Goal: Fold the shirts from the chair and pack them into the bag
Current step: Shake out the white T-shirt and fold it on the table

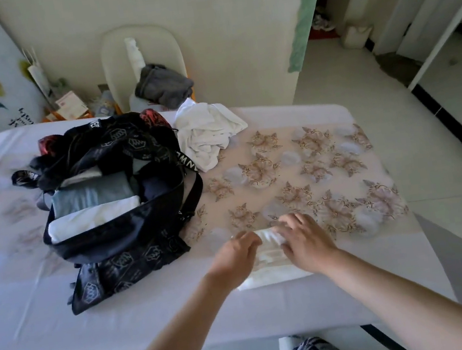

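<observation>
Left hand: fingers curled over the far left end of the white shirt, gripping the fold.
Right hand: fingers bent over the far right end of the same fold, holding it; the two hands are almost touching.
White shirt: lies as a narrow folded strip at the near edge of the table, with its far end bunched into a roll under the fingers.
Step, as I judge it: bringing the far end over toward the near end to make a compact bundle.
Doing it well: keep both ends level, press the air out as the cloth turns, and line up the side edges so the bundle fits the gap in the bag.
Bag: black and printed, open on the left of the table, near the hands. Folded white, grey-blue and dark pieces already lie inside.
Crumpled shirt: white and unfolded, just right of the bag's far end.
Chair: pale, beyond the far edge of the table. A grey garment and a white piece are on it.
Surface: pale cloth with a floral panel, smooth and wide.
Room: light tiled floor to the right, with a doorway at the far right.
</observation>
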Available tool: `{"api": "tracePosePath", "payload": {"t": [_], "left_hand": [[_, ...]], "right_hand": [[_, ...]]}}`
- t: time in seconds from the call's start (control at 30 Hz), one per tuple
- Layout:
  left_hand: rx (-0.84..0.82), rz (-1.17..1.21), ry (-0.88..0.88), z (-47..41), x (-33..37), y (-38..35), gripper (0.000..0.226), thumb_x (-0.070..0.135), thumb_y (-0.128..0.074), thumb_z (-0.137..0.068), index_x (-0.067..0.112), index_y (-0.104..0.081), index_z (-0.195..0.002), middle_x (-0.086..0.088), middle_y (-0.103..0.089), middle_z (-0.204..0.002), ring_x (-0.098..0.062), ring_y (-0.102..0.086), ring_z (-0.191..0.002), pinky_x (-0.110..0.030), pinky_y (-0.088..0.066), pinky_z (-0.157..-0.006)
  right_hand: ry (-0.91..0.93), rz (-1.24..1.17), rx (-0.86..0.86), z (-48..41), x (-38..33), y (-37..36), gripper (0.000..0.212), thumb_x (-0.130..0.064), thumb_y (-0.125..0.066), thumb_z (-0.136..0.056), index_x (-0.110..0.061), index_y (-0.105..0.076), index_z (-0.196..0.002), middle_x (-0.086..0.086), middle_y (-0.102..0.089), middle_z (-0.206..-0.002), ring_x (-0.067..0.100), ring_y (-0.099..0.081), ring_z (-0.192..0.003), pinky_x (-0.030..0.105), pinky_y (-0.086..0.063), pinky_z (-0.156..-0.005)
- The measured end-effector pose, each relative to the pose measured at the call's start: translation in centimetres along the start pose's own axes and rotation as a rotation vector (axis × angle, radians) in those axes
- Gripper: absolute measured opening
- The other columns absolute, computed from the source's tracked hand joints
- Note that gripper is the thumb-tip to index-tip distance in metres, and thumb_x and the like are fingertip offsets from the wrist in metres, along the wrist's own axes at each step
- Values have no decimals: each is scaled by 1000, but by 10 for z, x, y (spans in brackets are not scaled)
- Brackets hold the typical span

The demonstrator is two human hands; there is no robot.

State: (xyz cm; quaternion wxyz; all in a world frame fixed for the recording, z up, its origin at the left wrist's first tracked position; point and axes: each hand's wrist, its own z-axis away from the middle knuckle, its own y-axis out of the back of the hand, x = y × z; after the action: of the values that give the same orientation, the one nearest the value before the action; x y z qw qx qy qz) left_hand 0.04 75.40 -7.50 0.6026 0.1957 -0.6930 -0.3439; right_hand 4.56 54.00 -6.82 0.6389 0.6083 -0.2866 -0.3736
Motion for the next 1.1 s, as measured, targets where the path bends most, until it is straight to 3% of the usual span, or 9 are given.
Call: {"api": "tracePosePath", "payload": {"t": [0.13,0.23,0.33,0.5,0.63,0.7,0.8,0.97,1.1], "left_hand": [[87,-226,-69,-20,3,-4,26,11,-52,-94,14,-66,-115,-2,-61,-121,-20,-53,-119,-34,-48,-96],[-57,-419,-76,-6,-4,-22,52,44,-39,-96,19,-51,-140,-2,-43,-150,-22,-32,-142,-41,-30,-116],[-116,-503,-88,21,-15,-39,85,68,-39,-89,17,-26,-155,-4,-20,-163,-24,-12,-151,-45,-16,-122],[-100,-602,-120,37,-21,-53,119,76,-63,-65,16,-18,-157,-8,-10,-165,-28,-7,-152,-45,-7,-123],[-92,-579,-94,32,-15,-50,102,60,-66,-70,13,-31,-154,-11,-27,-160,-34,-24,-147,-50,-26,-119],[-95,-521,-28,28,-5,-46,93,46,-63,-64,13,-40,-148,-12,-39,-154,-36,-35,-142,-50,-35,-114],[-26,-287,164,19,13,-22,75,35,-56,-64,17,-52,-136,-5,-57,-136,-28,-54,-125,-39,-49,-101],[71,-55,430,12,17,57,49,38,-56,-67,37,-64,-115,12,-67,-95,-12,-63,-84,-27,-54,-74],[164,12,457,15,-3,129,46,30,-61,-71,39,-65,-116,17,-65,-98,-6,-62,-87,-24,-54,-70]], "right_hand": [[25,-54,-141,8,-2,-16,53,-37,-35,-101,-23,-20,-150,4,-30,-152,25,-30,-141,40,-28,-114],[40,-38,-194,16,6,-24,86,-69,-13,-94,-14,-5,-159,10,-7,-165,30,-7,-152,45,-15,-122],[120,-53,-199,29,16,-32,109,-82,-29,-82,-12,6,-158,9,16,-164,24,14,-152,41,2,-123],[175,-33,-159,37,29,-48,120,-75,-56,-76,-11,4,-158,17,6,-165,33,7,-152,42,-1,-121],[191,-61,-194,26,29,-35,100,-31,-62,-88,-14,8,-158,12,14,-164,30,11,-152,41,-2,-125],[187,-120,-183,18,27,-23,89,-19,-61,-86,-12,-10,-159,11,-8,-165,30,-8,-152,38,-15,-123],[182,-239,-147,-4,27,4,62,-26,-65,-78,-18,-49,-137,2,-47,-134,25,-47,-124,35,-48,-94],[87,-492,-38,-58,3,54,41,-35,-55,-67,-27,-69,-104,-9,-61,-101,16,-62,-95,28,-52,-76],[73,-638,35,-109,-40,92,39,-27,-62,-68,-27,-65,-107,-12,-58,-105,8,-58,-94,22,-48,-80]]}}
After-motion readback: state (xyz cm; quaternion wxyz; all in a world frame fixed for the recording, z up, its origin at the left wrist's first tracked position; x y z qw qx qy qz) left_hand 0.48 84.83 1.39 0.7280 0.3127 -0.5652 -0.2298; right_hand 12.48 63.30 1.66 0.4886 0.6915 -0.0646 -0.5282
